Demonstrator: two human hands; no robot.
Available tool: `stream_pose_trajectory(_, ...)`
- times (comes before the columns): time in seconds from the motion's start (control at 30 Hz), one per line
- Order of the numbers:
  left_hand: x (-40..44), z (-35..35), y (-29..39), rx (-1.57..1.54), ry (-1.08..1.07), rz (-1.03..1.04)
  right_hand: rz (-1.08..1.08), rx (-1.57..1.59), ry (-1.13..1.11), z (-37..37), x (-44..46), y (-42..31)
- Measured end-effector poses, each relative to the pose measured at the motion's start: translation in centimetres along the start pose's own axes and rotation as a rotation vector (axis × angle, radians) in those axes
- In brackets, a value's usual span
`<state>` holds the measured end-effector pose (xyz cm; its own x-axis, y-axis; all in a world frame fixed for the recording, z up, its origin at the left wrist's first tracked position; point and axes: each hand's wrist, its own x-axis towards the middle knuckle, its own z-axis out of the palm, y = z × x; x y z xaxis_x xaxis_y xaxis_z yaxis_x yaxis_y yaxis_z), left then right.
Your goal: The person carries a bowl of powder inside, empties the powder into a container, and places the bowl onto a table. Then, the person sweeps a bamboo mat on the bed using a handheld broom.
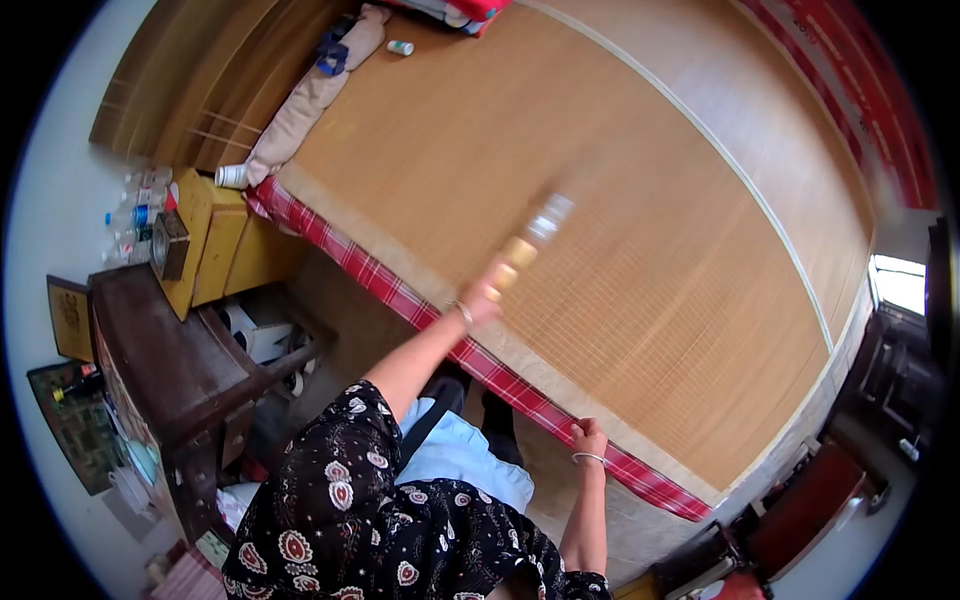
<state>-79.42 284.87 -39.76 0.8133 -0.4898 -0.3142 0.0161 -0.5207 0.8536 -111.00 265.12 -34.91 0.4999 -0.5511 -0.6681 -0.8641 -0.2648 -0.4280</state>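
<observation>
My left hand (484,302) is closed around the yellowish handle of a brush (520,249). Motion blurs this tool, and its pale, silvery end (549,218) points away from me, over the tan woven mat (640,290) on the bed. Whether the end touches the mat I cannot tell. My right hand (590,438) is closed beside the bed's near edge, by the red plaid cloth border (525,393); its curled fingers hide whatever they may hold. Bracelets circle both wrists.
A long beige cushion (310,110) and a small white-green container (400,47) lie at the bed's far left. A yellow cabinet (215,245) and dark wooden desk (180,350) stand to the left, with plastic bottles (130,220) behind. A pale strip (700,120) crosses the mat.
</observation>
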Motion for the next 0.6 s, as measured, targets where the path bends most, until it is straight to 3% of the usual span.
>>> stream_pose_trajectory(0.07, -2.2, -6.8, -2.1, -0.115, 0.152, -0.459, 0.012, -0.022, 0.004, -0.8, -1.5, -1.1)
stream_pose_trajectory(0.1, -4.5, -8.2, -8.2, -0.057, 0.361, -0.278, 0.019, -0.028, 0.01, -1.2, -2.2, -1.5)
stream_pose_trajectory(0.17, -8.7, -13.2, -8.8, -0.168, 0.505, -0.408, -0.023, -0.055, 0.016, -1.0, -2.7, -1.2)
stream_pose_trajectory(0.23, -12.0, -16.9, -6.1, -0.079, 0.507, -0.712, -0.03, -0.073, -0.015, -1.3, -3.7, -0.7)
stream_pose_trajectory(0.27, -13.3, -17.0, -8.4, -0.135, 0.565, -0.745, -0.015, -0.073, -0.048, -1.4, -4.0, -1.1)
stream_pose_trajectory(0.37, -15.1, -13.2, -5.0, 0.105, 0.55, -0.575, -0.019, -0.056, -0.099, -1.8, -5.0, -2.0)
stream_pose_trajectory(0.47, -18.5, -5.8, -3.2, 0.115, 0.215, -0.574, -0.125, 0.022, -0.087, -1.0, -3.8, 1.0)
stream_pose_trajectory(0.5, -20.1, -3.0, -4.1, 0.209, 0.109, -0.424, -0.144, -0.004, -0.078, -1.3, -3.8, 2.4)
stream_pose_trajectory(0.53, -21.7, -0.3, -5.3, 0.263, -0.082, -0.396, -0.161, -0.027, -0.066, -2.3, -4.5, 1.4)
stream_pose_trajectory(0.6, -23.7, 0.3, 0.5, 0.354, -0.504, -0.325, -0.192, -0.103, -0.057, -3.3, -5.4, 1.3)
